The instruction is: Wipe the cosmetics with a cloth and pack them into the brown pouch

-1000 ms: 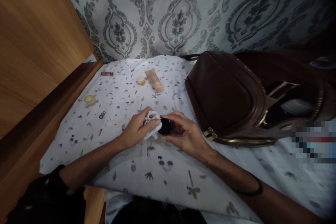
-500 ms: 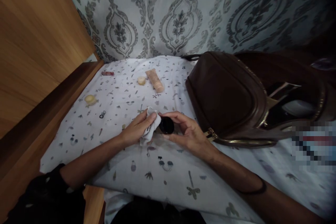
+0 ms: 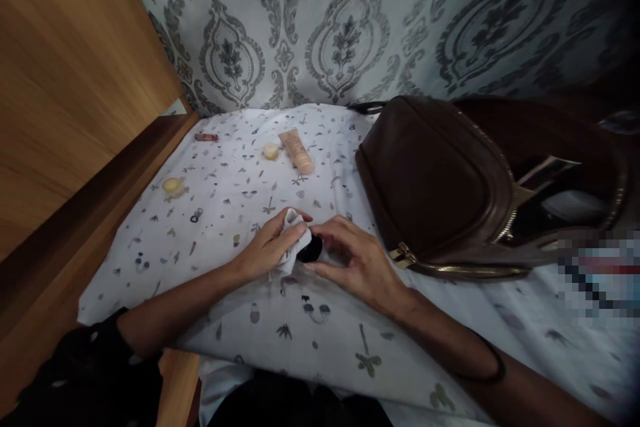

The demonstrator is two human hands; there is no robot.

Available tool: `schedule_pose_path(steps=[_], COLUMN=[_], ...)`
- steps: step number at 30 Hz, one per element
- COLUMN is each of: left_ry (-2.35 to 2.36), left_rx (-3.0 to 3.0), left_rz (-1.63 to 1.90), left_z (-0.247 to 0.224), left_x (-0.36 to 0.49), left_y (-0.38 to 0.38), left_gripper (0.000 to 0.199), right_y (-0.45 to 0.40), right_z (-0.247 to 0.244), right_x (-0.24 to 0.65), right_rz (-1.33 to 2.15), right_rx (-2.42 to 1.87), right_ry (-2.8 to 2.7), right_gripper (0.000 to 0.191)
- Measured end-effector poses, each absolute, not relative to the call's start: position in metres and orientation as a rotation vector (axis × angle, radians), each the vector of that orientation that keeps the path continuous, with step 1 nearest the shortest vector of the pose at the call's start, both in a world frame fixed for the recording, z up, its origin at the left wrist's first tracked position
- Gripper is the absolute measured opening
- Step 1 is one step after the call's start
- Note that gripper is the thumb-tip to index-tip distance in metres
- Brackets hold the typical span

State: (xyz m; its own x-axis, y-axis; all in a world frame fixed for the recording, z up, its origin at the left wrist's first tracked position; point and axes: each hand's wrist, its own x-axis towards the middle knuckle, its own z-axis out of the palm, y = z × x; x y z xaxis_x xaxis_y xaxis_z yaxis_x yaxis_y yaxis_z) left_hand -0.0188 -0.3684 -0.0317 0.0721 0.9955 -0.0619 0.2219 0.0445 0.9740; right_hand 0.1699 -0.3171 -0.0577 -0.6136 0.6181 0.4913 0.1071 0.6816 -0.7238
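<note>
1. Here we are, right at the middle: your left hand (image 3: pixel 270 243) is pinching a crumpled white cloth (image 3: pixel 288 261), thumb laid over the top.
2. Across from it, your right hand (image 3: pixel 360 263) has the small black round object (image 3: pixel 311 250) gripped between thumb and fingers, lifted over the patterned sheet (image 3: pixel 240 340).
3. Cloth meets black object, right between your two hands! The cloth covers its left edge, so you can't make out that side.
4. Beyond your hands lies a peach-coloured tube (image 3: pixel 297 151), slanting, with a small cream-topped pot (image 3: pixel 271 151) just beside it on the left.
5. Out on your left, a yellow-topped item (image 3: pixel 173 185) sits well apart; farther back, a little red stick (image 3: pixel 206 137) lies near the wooden edging.
6. And on your right, the big brown bag (image 3: pixel 425 167) rests on its side, its opening unzipped, gold zip pulls (image 3: pixel 401 255) near your right hand.
</note>
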Motion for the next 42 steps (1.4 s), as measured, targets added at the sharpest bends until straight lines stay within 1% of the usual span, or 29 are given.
schedule_pose_path(steps=[2,7,9,12,15,17,22,28,33,37,42], left_ry=[1.35,1.358,1.371,1.415,1.462,1.451,1.374,1.385,1.398,1.339,1.259], left_rx=[1.422,1.476,1.476,1.439,1.341,1.23,1.093,1.343,1.443,1.236,0.915], left_rz=[1.028,1.064,1.068,1.068,1.096,1.121,1.13,0.992,0.889,0.846,0.893], left_z=[-0.032,-0.032,-0.031,-0.031,-0.032,-0.034,-0.04,-0.031,-0.021,-0.025,-0.034], left_x=[-0.017,-0.014,-0.015,-0.018,-0.021,-0.022,-0.022,-0.025,-0.024,-0.025,-0.024], left_y=[-0.369,-0.372,-0.372,-0.369,-0.364,-0.361,-0.357,-0.362,-0.366,-0.365,-0.361], left_gripper=[0.033,0.027,0.027,0.027,0.025,0.023,0.024,0.035,0.036,0.038,0.041], right_y=[-0.319,-0.323,-0.325,-0.328,-0.329,-0.328,-0.324,-0.323,-0.323,-0.323,-0.325], right_z=[-0.057,-0.063,-0.065,-0.064,-0.061,-0.06,-0.065,-0.066,-0.066,-0.065,-0.062], right_x=[0.169,0.166,0.166,0.167,0.168,0.168,0.167,0.169,0.171,0.17,0.168], right_rz=[0.837,0.89,0.925,0.933,0.927,0.933,0.927,0.857,0.749,0.766,0.87], right_rx=[-0.56,-0.633,-0.694,-0.731,-0.657,-0.59,-0.548,-0.505,-0.481,-0.475,-0.512], right_ry=[-2.17,-2.16,-2.145,-2.143,-2.181,-2.189,-2.126,-2.18,-2.227,-2.199,-2.096], right_gripper=[0.038,0.059,0.063,0.054,0.041,0.037,0.036,0.036,0.034,0.034,0.034])
